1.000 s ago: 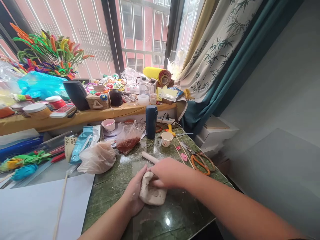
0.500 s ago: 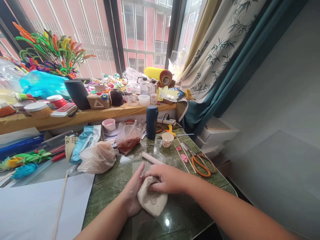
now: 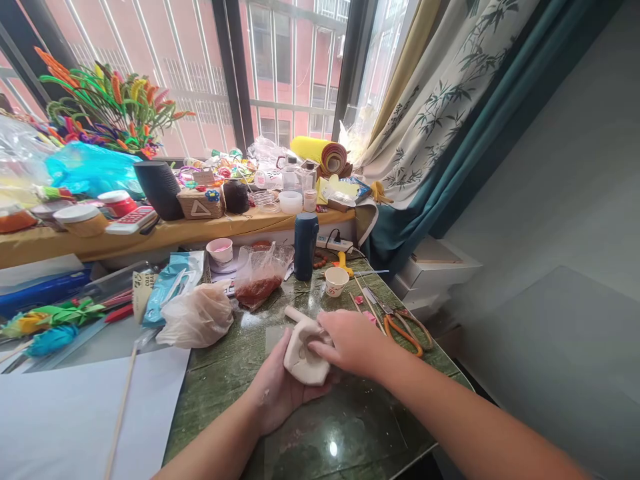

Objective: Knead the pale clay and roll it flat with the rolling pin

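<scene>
Two hands on one pale clay lump (image 3: pixel 306 367), above green tabletop (image 3: pixel 225 380). Left hand (image 3: pixel 280 393) cradles its side and underside; right hand (image 3: pixel 350 343) pinches the hollowed wall.

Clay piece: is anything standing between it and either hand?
Nothing visible is. The left hand cups the clay piece from the side and below; the right hand reaches into its hollow. The white stick lies beyond the clay, not between.
</scene>
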The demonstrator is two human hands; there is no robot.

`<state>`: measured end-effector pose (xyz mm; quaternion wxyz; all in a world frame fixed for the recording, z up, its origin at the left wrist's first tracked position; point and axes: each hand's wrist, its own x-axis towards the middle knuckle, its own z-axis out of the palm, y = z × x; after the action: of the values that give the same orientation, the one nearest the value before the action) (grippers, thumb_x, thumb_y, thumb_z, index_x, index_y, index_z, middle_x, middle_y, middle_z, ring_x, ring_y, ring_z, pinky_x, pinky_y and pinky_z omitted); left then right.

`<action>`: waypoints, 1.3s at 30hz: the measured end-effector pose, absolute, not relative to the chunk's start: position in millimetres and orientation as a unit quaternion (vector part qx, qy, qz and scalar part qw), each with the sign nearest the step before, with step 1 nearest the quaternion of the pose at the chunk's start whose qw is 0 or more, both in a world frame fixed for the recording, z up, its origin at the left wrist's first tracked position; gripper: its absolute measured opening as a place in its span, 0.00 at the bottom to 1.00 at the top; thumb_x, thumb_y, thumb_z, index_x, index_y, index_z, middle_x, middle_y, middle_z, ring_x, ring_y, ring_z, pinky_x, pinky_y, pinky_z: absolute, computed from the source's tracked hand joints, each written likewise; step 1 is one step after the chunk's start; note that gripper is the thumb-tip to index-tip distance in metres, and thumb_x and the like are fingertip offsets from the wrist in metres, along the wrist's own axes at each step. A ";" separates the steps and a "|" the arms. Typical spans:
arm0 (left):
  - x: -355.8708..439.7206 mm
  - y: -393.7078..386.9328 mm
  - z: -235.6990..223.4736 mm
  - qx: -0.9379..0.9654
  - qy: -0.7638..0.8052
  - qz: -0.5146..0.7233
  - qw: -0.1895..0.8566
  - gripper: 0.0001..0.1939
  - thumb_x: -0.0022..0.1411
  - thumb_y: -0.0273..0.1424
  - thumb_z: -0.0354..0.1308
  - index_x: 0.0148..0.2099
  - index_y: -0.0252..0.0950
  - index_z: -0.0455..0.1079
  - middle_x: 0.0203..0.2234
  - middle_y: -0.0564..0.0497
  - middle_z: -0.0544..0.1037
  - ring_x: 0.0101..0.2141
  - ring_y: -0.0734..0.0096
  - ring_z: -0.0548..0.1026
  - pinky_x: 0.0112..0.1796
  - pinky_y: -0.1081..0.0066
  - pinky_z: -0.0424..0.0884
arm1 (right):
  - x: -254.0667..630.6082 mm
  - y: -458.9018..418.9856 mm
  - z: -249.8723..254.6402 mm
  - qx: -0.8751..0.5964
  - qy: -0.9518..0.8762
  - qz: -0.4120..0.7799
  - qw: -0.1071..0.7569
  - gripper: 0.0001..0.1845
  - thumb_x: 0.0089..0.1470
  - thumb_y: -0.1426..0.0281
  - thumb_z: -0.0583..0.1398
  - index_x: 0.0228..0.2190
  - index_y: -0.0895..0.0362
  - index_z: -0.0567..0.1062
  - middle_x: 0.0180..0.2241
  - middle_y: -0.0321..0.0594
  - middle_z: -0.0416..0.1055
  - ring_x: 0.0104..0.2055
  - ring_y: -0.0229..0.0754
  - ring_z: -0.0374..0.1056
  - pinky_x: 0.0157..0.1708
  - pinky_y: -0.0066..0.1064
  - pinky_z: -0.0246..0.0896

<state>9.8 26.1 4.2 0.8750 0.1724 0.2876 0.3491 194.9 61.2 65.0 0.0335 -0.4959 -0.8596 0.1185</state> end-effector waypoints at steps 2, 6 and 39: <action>6.2 26.1 4.0 0.177 0.286 0.322 0.885 0.31 0.69 0.54 0.52 0.56 0.32 0.76 0.44 0.37 0.83 0.43 0.50 0.82 0.47 0.56 0.73 | 192.8 61.3 75.6 -0.476 -0.875 0.095 0.002 0.18 0.62 0.54 0.58 0.39 0.56 0.76 0.38 0.47 0.78 0.40 0.52 0.74 0.35 0.35 0.60; 4.0 25.4 3.5 0.179 0.275 0.332 0.884 0.26 0.69 0.49 0.55 0.53 0.33 0.78 0.43 0.40 0.84 0.46 0.51 0.81 0.49 0.60 0.70 | 183.3 61.2 87.3 -0.450 -0.888 0.070 -0.068 0.17 0.61 0.56 0.60 0.35 0.57 0.79 0.34 0.49 0.80 0.37 0.54 0.76 0.31 0.35 0.61; 10.5 29.2 4.8 0.195 0.292 0.307 0.885 0.32 0.70 0.54 0.50 0.50 0.29 0.78 0.41 0.36 0.85 0.43 0.53 0.83 0.47 0.63 0.73 | 171.9 79.0 68.6 -0.341 -0.929 0.086 -0.119 0.09 0.57 0.69 0.61 0.34 0.59 0.82 0.27 0.47 0.80 0.27 0.49 0.75 0.27 0.35 0.63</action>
<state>10.5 29.2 4.8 0.8846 0.1949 0.2920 0.3070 171.9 79.0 68.6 -0.1190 -0.3407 -0.9286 0.0864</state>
